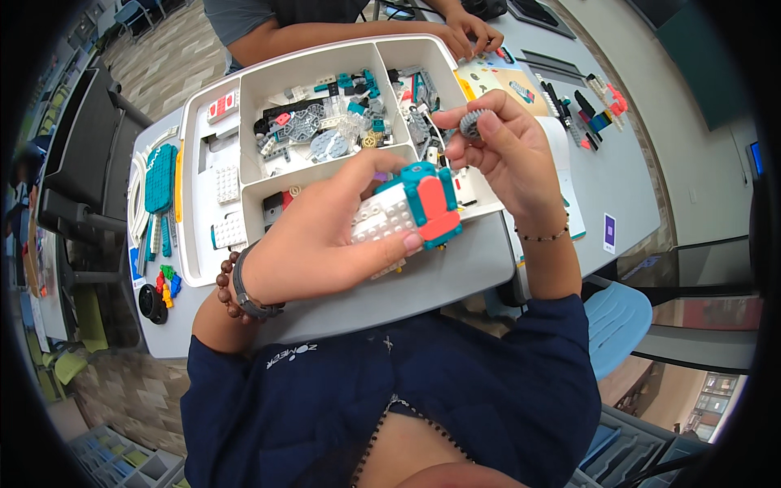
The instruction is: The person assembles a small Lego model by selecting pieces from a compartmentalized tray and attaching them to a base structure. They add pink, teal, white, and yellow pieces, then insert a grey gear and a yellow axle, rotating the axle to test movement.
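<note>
My left hand (313,232) is closed round a brick-built model (394,213) of white studded blocks, with a teal and coral end that faces right. Between the thumb and fingers of my right hand (517,150) is a small grey gear (472,124), held up to the right of the model and apart from it. Beneath both hands lies a white sorting tray (236,154). Its large compartment holds loose grey, teal, black and clear pieces, among them a round grey plate (329,145). My left hand hides part of the tray's near compartments.
Across the grey table (390,294), another person's hands (468,34) rest by an open booklet (508,81). Black beams and coloured pieces (598,120) lie at the far right. Left of the tray are a teal plate (161,179), a black wheel (151,302) and small coloured bricks (168,285).
</note>
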The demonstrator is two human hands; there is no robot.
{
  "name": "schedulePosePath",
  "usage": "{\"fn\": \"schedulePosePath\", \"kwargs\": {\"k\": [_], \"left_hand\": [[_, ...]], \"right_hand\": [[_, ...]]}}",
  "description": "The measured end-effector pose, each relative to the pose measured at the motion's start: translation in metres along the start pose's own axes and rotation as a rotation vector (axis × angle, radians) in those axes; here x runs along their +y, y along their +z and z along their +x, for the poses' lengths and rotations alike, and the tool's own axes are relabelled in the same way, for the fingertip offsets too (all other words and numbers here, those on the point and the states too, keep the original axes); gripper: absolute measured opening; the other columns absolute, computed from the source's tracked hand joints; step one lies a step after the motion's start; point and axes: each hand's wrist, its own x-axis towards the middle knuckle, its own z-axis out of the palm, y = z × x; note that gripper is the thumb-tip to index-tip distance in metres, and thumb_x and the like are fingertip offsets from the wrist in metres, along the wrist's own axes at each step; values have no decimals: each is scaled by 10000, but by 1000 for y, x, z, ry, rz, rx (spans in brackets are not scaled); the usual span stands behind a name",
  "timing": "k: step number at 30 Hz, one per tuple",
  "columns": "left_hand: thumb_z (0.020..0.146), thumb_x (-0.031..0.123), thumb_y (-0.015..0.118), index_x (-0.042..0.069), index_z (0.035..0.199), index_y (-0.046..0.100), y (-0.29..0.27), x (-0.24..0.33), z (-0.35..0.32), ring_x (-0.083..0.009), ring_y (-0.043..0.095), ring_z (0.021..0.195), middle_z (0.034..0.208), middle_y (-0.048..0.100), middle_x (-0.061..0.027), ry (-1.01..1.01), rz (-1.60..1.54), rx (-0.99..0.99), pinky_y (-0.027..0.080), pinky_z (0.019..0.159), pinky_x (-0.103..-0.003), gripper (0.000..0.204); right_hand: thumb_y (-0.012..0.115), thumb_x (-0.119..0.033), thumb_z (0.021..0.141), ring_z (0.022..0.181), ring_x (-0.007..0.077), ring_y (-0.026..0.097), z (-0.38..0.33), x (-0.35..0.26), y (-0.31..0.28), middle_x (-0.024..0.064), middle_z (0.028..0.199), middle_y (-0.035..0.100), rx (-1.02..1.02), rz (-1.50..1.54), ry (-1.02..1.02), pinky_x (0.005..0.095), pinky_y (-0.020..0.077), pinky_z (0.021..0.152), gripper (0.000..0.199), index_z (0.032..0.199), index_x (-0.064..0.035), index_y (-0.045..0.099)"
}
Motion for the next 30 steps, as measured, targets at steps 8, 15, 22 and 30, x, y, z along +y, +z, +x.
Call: {"fn": "schedulePosePath", "kwargs": {"k": [8, 15, 22, 30], "left_hand": [[743, 154, 683, -21, 1150, 509, 4, 2, -4, -189, 600, 928, 1035, 602, -130, 109, 67, -17, 459, 824, -297, 476], [714, 158, 700, 1, 1109, 514, 8, 0, -5, -243, 632, 847, 926, 628, -141, 291, 126, 46, 479, 734, -300, 464], [681, 146, 710, 21, 1031, 506, 11, 0, -8, -276, 646, 801, 871, 633, -136, 272, 73, 85, 486, 685, -300, 424], [675, 135, 716, 19, 1001, 496, 14, -2, -7, -272, 648, 812, 870, 631, -139, 282, 74, 119, 488, 687, -293, 410]], "right_hand": [[605, -69, 841, 967, 239, 603, -14, 4, 14, 133, 1112, 542, -51, -49, -197, 348, 518, 841, 244, 1066, 24, 598], [560, 21, 816, 1038, 280, 574, -23, 1, 23, 170, 1121, 541, -193, -46, -246, 391, 459, 925, 255, 1067, 39, 598], [581, 36, 783, 1052, 248, 564, -21, 1, 24, 187, 1108, 578, -264, -98, -218, 354, 453, 915, 231, 1006, 22, 642], [573, 16, 791, 1047, 244, 567, -22, 2, 26, 184, 1090, 594, -241, -45, -164, 342, 456, 905, 205, 979, 17, 655]]}}
